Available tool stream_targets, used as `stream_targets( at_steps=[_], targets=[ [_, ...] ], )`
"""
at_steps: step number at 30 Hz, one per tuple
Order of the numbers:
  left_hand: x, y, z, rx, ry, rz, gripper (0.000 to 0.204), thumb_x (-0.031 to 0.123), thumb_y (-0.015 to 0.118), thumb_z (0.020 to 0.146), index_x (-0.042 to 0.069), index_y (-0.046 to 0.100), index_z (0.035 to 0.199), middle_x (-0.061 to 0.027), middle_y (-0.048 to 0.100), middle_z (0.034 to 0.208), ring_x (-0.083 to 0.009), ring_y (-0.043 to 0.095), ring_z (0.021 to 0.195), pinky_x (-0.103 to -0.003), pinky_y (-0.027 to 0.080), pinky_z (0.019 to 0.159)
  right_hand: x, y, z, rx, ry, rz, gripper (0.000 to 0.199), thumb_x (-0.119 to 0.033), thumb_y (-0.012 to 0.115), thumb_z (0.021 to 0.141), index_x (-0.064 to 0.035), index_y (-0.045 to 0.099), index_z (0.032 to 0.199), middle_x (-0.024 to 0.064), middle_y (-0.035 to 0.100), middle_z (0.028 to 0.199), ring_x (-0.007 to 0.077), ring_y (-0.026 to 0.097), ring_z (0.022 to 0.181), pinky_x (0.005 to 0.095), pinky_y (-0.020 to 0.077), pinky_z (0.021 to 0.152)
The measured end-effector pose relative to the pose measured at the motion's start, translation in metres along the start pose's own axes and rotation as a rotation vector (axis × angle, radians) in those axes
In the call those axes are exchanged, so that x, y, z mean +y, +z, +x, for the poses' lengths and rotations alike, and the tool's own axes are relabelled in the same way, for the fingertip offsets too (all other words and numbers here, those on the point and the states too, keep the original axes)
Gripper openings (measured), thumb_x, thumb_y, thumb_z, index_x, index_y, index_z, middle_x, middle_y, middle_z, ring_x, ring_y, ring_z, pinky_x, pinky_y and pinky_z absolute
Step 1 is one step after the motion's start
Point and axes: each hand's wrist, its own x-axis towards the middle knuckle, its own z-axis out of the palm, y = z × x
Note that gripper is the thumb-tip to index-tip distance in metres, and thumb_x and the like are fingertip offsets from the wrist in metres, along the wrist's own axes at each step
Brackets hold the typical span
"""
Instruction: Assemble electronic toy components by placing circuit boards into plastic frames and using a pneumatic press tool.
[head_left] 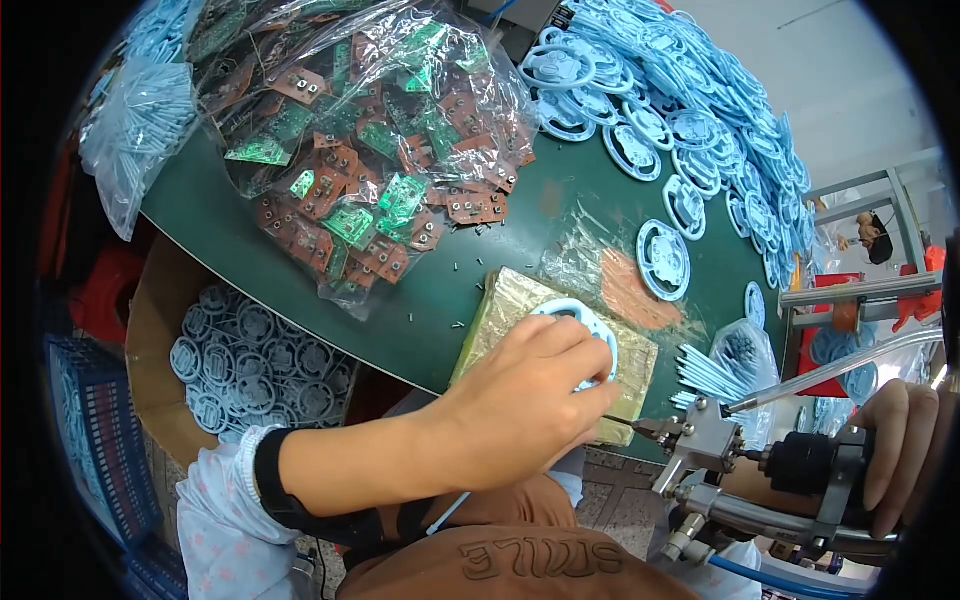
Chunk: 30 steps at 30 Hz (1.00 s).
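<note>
1. Bright, even light covers the dark-green desk (590,185).
2. White glare streaks the crumpled clear-plastic bag (350,296).
3. The bare left hand (550,395) looks sharp; the right hand (893,450) dims near the black rim.
4. Fisheye distortion bends outer edges.

The left hand (535,395) partly hides the blue ring (569,306); the view's edge crops the right hand (895,450).

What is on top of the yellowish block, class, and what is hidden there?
A light-blue ring-shaped part lies on the yellowish block. The left hand covers much of the part; what lies beneath hand and part cannot be seen.
</note>
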Motion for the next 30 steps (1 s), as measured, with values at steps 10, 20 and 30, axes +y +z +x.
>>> stream_targets(
  at_steps=[10, 20, 30],
  targets=[
    [-0.031, -0.002, 0.002, -0.232, -0.078, 0.035, 0.092, 0.015, 0.087, 0.064, 0.002, 0.044, 0.145, -0.0158, 0.041, 0.151, -0.0371, 0.04, 0.138, -0.047, 0.037, 0.112, 0.015, -0.04, -0.025, -0.15, 0.256, 0.11, 0.02, 0.0, 0.07, 0.086, -0.0063, 0.051, 0.089, 0.0071, 0.064, 0.081, 0.0134, 0.068, 0.078, 0.0186, 0.0572, 0.078],
    [-0.035, -0.002, 0.01, -0.252, -0.058, 0.132, 0.094, 0.02, 0.09, 0.061, 0.001, 0.046, 0.142, -0.0118, 0.052, 0.131, -0.0331, 0.046, 0.127, -0.055, 0.03, 0.113, 0.04, -0.009, -0.024, 0.051, 0.116, 0.07, 0.017, -0.005, 0.067, 0.089, -0.007, 0.05, 0.087, 0.0056, 0.061, 0.072, 0.0116, 0.065, 0.064, 0.0182, 0.0572, 0.072],
    [-0.052, 0.011, 0.004, -0.143, -0.01, -0.085, 0.092, 0.015, 0.088, 0.063, -0.001, 0.043, 0.142, -0.016, 0.047, 0.141, -0.0382, 0.044, 0.133, -0.048, 0.036, 0.112, 0.052, 0.01, -0.007, 0.064, 0.067, 0.082, 0.019, -0.002, 0.071, 0.087, -0.0064, 0.06, 0.101, 0.0027, 0.056, 0.077, 0.0115, 0.067, 0.066, 0.0217, 0.061, 0.07]
  ],
)
